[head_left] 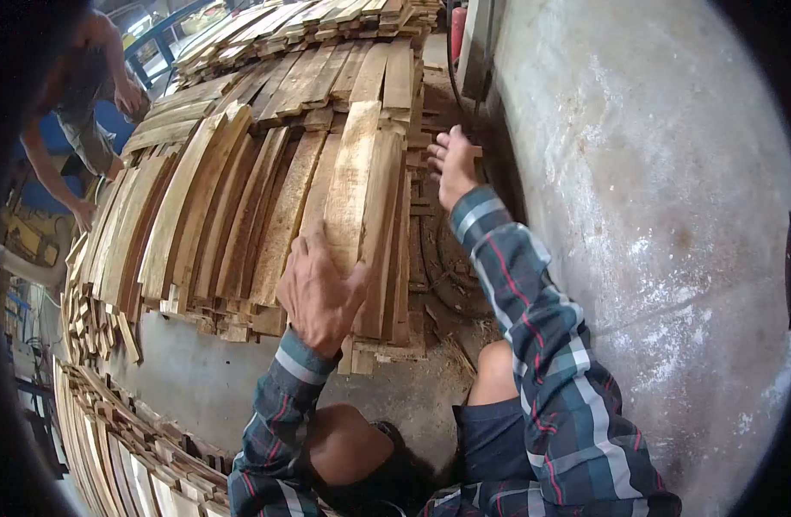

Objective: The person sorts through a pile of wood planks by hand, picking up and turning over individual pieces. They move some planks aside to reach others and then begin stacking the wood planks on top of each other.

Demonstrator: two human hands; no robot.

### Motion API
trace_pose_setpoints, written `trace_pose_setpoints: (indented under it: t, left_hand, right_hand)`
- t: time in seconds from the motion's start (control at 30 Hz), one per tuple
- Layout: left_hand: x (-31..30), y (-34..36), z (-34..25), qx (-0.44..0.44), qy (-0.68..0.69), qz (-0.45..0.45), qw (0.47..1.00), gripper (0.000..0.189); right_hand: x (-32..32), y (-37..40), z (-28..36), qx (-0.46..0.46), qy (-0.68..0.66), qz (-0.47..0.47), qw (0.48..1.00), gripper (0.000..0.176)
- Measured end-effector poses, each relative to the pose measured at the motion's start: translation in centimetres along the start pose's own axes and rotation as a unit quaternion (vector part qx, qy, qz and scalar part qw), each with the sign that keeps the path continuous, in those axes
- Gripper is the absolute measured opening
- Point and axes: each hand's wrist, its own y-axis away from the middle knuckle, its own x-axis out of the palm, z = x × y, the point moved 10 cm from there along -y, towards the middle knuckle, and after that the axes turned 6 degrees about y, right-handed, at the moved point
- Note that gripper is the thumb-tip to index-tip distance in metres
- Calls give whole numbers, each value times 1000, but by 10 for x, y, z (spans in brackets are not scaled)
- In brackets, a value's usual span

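Note:
A pale wooden plank [350, 177] lies lengthwise on top of the near stack of boards, its surface brighter than its neighbours. My left hand [319, 289] is closed around its near end, fingers at the left edge and thumb at the right. The underside of that grip is hidden. Off the right side of the stack, my right hand [454, 168] is raised with fingers apart and nothing in it. Other boards [275, 215] lie side by side to the left of the plank.
More boards [300, 21] are piled at the back. Another board stack [111, 457] stands at lower left. A concrete wall [654, 215] rises close on my right. At upper left a co-worker [89, 86] reaches a hand toward the stack. Cables and wood scraps lie on the floor.

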Motion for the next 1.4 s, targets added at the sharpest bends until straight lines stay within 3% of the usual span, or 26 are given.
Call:
trace_pose_setpoints:
  t: [0.07,0.17,0.2,0.23,0.33,0.5,0.53,0.7,0.97,1.07,1.1,1.17,1.2,1.23,1.3,1.33,1.37,1.4]
  left_hand:
    - [2,2,2,-16,-22,10,1000,73]
    - [10,7,-5,31,-17,20,999,71]
    - [15,8,-6,24,-29,27,999,70]
    - [18,10,-6,14,-31,37,999,71]
    - [26,13,-7,-18,-47,55,997,71]
    - [28,12,-14,27,-42,41,998,70]
    - [29,12,-14,30,-34,43,998,70]
    - [36,13,-12,30,-44,44,998,72]
    - [41,13,-10,11,-57,70,996,77]
    - [43,13,-1,5,19,71,997,76]
    - [38,10,-9,-2,-31,68,997,74]
    - [42,11,-3,-26,1,80,996,82]
    - [43,9,-2,-31,10,115,993,87]
    - [40,9,3,3,41,98,994,87]
    - [1,-6,8,1,-56,16,998,83]
    - [-24,-16,19,19,-131,-69,989,80]
    - [-52,-26,31,39,-203,-150,967,78]
    - [-74,-37,54,-1,-238,-172,956,77]
  right_hand:
    - [2,-18,-25,-102,15,39,994,65]
    - [11,11,-72,-97,57,73,991,73]
    - [35,13,-95,-25,-46,241,969,76]
    - [32,7,-91,-115,-6,158,981,74]
    - [52,24,-86,-113,-43,185,975,68]
    - [64,30,-88,-84,-115,196,970,54]
    - [60,35,-81,-125,-84,188,971,50]
    - [63,21,-106,-106,-87,188,973,55]
    - [68,43,-86,-73,-140,197,968,53]
    - [54,41,-80,-136,-40,130,981,48]
    - [50,49,-69,-131,18,112,985,48]
    - [50,14,-104,-190,54,138,971,57]
    - [56,15,-107,-124,-20,178,976,56]
    - [62,29,-103,-54,-87,212,972,56]
    - [75,55,-83,-14,-115,255,960,52]
    - [73,45,-86,-57,-112,273,954,52]
    - [74,50,-84,-37,-103,274,956,55]
    - [72,49,-82,-52,-86,261,960,57]
